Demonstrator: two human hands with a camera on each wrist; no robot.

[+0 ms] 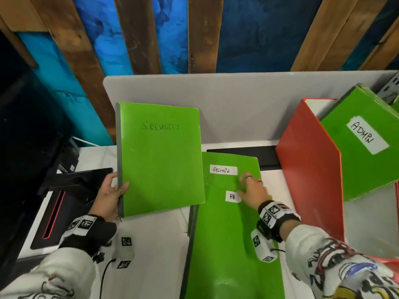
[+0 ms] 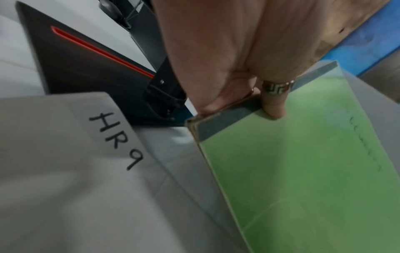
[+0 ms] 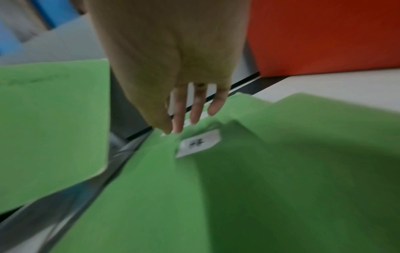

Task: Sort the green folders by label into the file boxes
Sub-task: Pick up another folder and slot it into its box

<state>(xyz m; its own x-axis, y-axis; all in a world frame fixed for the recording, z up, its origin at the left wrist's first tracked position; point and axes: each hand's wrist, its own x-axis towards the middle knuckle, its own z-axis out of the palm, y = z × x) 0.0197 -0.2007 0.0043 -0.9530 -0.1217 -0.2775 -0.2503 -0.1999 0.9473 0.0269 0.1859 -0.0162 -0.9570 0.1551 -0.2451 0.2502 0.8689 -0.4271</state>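
Your left hand (image 1: 108, 196) grips the spine of the SECURITY folder (image 1: 160, 157), held upright with its long axis rising away from the fingers. Your right hand (image 1: 251, 192), fingers straight, rests on the ADMIN folder (image 1: 231, 169), with the red file box (image 1: 311, 160) to their right.

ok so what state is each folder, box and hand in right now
SECURITY folder: held up, closed
left hand: grips its spine
ADMIN folder: flat in pile
HR folder: flat on top
right hand: fingers straight, reaching over pile
red file box: holds another ADMIN-labelled folder
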